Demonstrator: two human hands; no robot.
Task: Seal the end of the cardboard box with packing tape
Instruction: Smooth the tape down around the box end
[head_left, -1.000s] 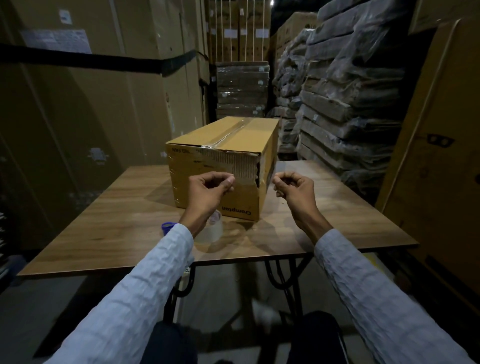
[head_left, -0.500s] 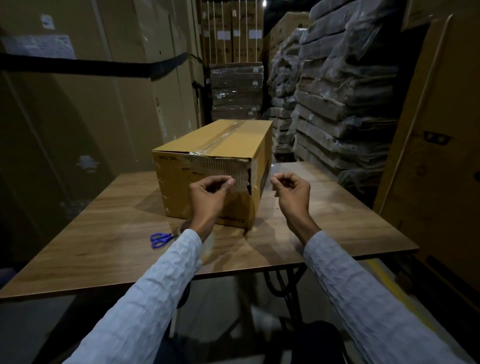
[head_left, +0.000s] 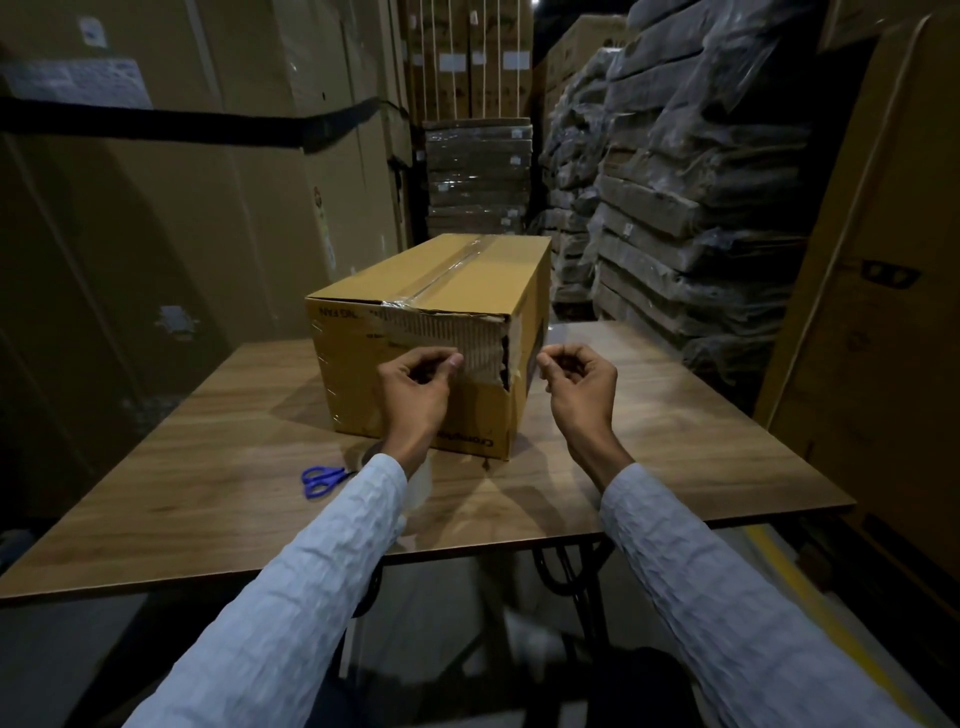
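- Cardboard box (head_left: 415, 332) sits on the wooden table (head_left: 208, 467), closed; contents not visible to us.
- Clear tape strip (head_left: 447, 273) runs along the box's top seam and folds over onto the near end.
- Near end face is torn along its upper part, corrugation exposed; the right corner is ragged.
- Our left hand (head_left: 415, 387) is in front of that end face, thumb and forefinger pinched together just below the torn patch. Right hand (head_left: 582, 384) is just off the box's right corner, fingers curled in with thumb and fingertips pinched.
- A stretch of clear tape seems to span between the two pinches, but it's too transparent for us to confirm.
- Tape roll (head_left: 421, 480) lies on the table near the box, mostly hidden behind our left wrist and sleeve (head_left: 322, 587).
- Blue scissors (head_left: 322, 479) lie on the table, left of the roll.
- Versus half a second ago: both hands keep the same pinched pose at the same spot on the end face; box, roll and scissors unmoved. The view has shifted slightly, with the box now a little more central.
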